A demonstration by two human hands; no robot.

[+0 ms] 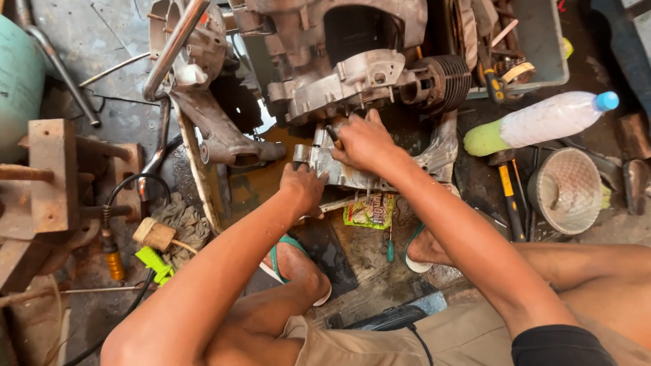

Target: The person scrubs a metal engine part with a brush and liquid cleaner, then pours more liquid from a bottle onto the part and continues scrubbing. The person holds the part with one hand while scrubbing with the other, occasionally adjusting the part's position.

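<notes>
at frame centre, the left hand grips the left edge of a grey engine casing on the floor; the right hand presses, fingers curled, on its top below the finned cylinder.

- The right hand covers part of the grey engine casing; its fingertips are hidden.
- The green cylinder is cut off by the left edge.
- The grey crate runs past the top edge.
</notes>
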